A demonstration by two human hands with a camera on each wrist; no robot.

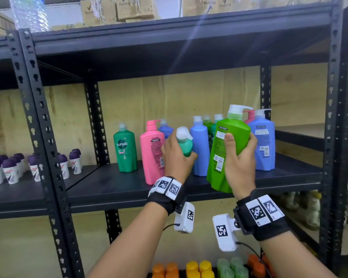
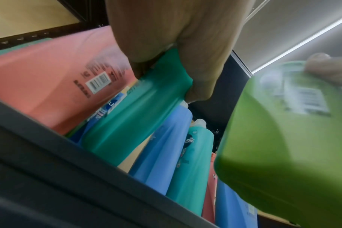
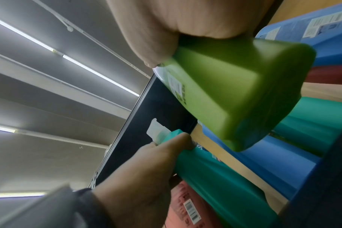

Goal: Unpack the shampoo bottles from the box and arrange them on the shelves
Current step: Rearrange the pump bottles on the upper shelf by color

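My left hand (image 1: 177, 155) grips a teal shampoo bottle (image 1: 185, 145) near its neck, held over the black shelf (image 1: 113, 189) between a pink bottle (image 1: 152, 151) and a blue bottle (image 1: 200, 149). In the left wrist view the teal shampoo bottle (image 2: 139, 117) slants down toward the shelf edge under the left hand (image 2: 178, 40). My right hand (image 1: 240, 157) holds a light green pump bottle (image 1: 227, 149) by its middle, tilted, its base just off the shelf front. The light green pump bottle (image 3: 242, 92) fills the right wrist view under the right hand (image 3: 176, 29).
A green Sunsilk bottle (image 1: 125, 151) stands alone at the left of the group; more blue, green and pink bottles (image 1: 262, 143) stand behind. Purple-capped deodorants (image 1: 10, 167) fill the left bay. Coloured caps (image 1: 199, 267) show on the shelf below. Black uprights (image 1: 46, 149) frame the bay.
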